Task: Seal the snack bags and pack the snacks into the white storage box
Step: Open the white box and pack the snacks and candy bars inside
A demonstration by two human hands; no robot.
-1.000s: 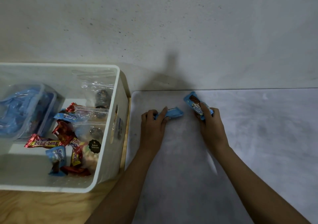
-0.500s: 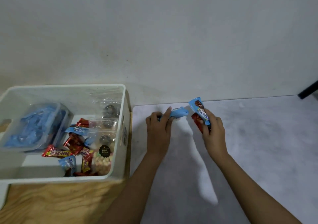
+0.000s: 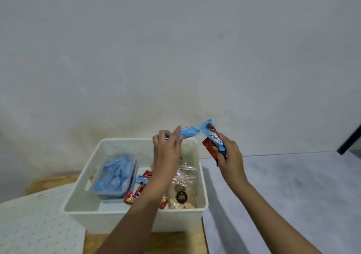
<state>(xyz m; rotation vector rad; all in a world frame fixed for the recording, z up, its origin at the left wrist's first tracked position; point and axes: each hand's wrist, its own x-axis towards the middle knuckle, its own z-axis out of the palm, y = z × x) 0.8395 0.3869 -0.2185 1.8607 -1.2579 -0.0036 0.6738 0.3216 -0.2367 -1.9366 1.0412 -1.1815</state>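
– Two hands: what does each hold?
– Left hand (image 3: 166, 153) pinches a glossy blue snack bar (image 3: 189, 132), long axis pointing right, above the white storage box (image 3: 97, 216). Right hand (image 3: 229, 156) grips a second blue bar (image 3: 212, 134) and a red foil bar (image 3: 209, 150), both tilted up-left, just right of the box.

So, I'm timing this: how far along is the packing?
Done: the white storage box holds a tub of blue packets, clear bags, loose bars. In hand: left hand grips a blue bar above it; right hand grips a second blue bar and red bar. Left: dropping these in.
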